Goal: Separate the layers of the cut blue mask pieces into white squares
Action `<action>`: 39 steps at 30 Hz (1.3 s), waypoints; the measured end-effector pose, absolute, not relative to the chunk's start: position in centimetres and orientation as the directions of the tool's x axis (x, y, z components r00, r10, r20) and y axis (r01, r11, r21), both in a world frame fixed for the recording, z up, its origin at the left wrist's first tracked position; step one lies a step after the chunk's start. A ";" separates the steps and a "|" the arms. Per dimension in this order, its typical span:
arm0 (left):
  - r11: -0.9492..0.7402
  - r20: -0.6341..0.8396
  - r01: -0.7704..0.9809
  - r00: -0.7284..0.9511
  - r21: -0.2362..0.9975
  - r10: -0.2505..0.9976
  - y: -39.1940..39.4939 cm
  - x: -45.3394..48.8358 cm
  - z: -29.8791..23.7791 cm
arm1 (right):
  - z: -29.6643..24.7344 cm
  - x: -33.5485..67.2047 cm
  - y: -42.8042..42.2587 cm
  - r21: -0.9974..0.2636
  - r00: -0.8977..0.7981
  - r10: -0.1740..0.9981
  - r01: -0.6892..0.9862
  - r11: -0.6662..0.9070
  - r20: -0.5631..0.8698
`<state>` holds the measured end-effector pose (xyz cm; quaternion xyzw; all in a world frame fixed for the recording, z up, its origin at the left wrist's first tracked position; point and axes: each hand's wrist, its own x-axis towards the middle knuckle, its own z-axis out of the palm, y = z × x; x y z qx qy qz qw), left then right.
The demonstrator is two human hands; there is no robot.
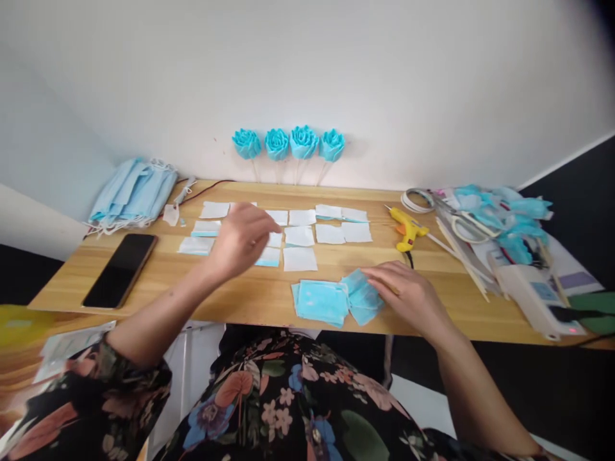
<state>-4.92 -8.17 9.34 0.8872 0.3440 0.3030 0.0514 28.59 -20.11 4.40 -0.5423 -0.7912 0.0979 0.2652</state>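
Note:
My left hand (243,238) hovers over rows of small white-and-blue rectangles of mask fabric (300,259), its fingers curled together. Anything pinched in it is hidden from view. Several of the laid-out pieces lie behind and beneath that hand. Near the table's front edge, my right hand (408,293) pinches the right side of a thin blue fabric piece (364,302) between thumb and fingers. That piece overlaps a small stack of blue fabric pieces (319,301) on its left.
Several blue fabric roses (303,142) on thin sticks lean against the wall. Masks (134,192) are piled left, behind a phone (120,269). A yellow glue gun (406,227), scissors (468,225), tape roll (417,200) and power strip (528,298) lie right.

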 end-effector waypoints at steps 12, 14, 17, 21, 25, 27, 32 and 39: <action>-0.865 0.164 0.058 0.973 0.499 0.161 -13.0 5.0 3.6 | 3.6 30.0 -22.0 -0.427 -0.405 0.896 0.788 0.443 0.181; -0.878 0.123 0.060 0.983 0.474 0.134 -13.0 5.2 3.2 | 3.2 29.8 -22.1 -0.441 -0.415 0.894 0.779 0.445 0.169; -0.876 0.100 0.048 0.989 0.479 0.108 -12.9 5.2 3.3 | 3.0 30.1 -22.0 -0.481 -0.341 0.915 0.779 0.403 0.216; -0.833 0.060 0.056 0.992 0.551 0.107 -12.7 5.1 4.1 | 3.7 31.2 -21.8 -0.666 -0.014 0.971 0.725 0.175 0.240; -0.714 0.063 0.050 0.989 0.698 0.131 -12.0 4.9 5.3 | 4.0 31.1 -20.9 -0.891 0.229 0.968 0.454 -0.009 0.107; -0.620 0.111 0.031 0.976 0.784 0.189 -11.4 4.9 5.8 | 4.0 30.2 -19.9 -0.954 0.266 0.962 0.298 -0.014 0.069; -0.361 0.159 0.093 0.777 0.928 0.610 -9.5 4.8 5.8 | 4.5 27.3 -16.3 -0.989 0.212 0.976 -0.147 -0.025 -0.056; 0.010 0.090 -0.154 0.631 0.988 0.770 -7.4 3.7 4.8 | 5.0 23.6 -11.0 -0.946 -0.107 0.989 -0.299 -0.129 -0.101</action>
